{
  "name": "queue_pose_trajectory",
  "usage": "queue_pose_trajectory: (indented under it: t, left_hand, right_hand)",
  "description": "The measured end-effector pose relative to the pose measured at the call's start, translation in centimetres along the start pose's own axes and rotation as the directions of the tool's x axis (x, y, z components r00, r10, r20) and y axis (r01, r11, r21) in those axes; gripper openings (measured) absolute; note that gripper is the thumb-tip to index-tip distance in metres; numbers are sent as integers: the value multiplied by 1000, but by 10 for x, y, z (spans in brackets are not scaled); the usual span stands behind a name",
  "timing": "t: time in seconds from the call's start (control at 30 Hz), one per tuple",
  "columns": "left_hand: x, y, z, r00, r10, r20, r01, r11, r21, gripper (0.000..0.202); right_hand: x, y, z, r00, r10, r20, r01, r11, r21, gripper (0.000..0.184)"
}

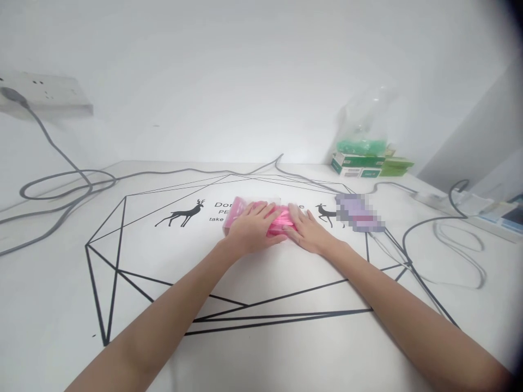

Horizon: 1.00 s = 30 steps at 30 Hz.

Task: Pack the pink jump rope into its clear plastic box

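We've got both hands on the pink package (281, 219), which lies mid-table on the white tabletop (286, 275); call it clock centre. Left hand (254, 227) is palm-down over its 9 o'clock side, fingers stretched across the top; right hand (308, 231) comes in at 3 o'clock, fingertips on the shiny pink part. Hands near each other; can't tell if either is clamped or just resting. Blurred-out purple item (359, 212) at 3 o'clock, well clear of the right hand. Green-and-white boxes (357, 163) at 2, clear bag (363, 122) with green contents on top. Printed deer (183, 213) at 9, wall socket (51, 91) at 10, grey plug (13, 95) in it.
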State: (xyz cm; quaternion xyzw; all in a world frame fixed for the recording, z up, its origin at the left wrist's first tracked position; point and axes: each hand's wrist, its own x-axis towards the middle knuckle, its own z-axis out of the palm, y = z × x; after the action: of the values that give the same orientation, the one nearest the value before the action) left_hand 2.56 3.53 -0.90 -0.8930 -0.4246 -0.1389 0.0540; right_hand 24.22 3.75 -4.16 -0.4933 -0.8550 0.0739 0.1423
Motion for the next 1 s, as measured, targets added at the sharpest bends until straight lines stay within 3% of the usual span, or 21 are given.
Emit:
queue_pose_trajectory:
  t: [0.33,0.67,0.83,1.0]
  left_hand:
    - [0,1,-6,998,-7,59,6,1000,11,77]
    - [-1,4,-6,1000,31,-3,-30,997,72,72]
    - [-1,3,-5,999,46,-11,-45,996,77,69]
    - [-1,3,-8,999,46,15,-47,997,68,70]
  right_hand:
    - [-5,12,-7,997,-65,31,66,997,-37,82]
    - [0,-3,-9,972,59,226,-49,998,-46,81]
    - [4,-10,-10,963,-39,266,48,998,-27,78]
    - [-1,9,-13,966,-156,206,152,988,33,71]
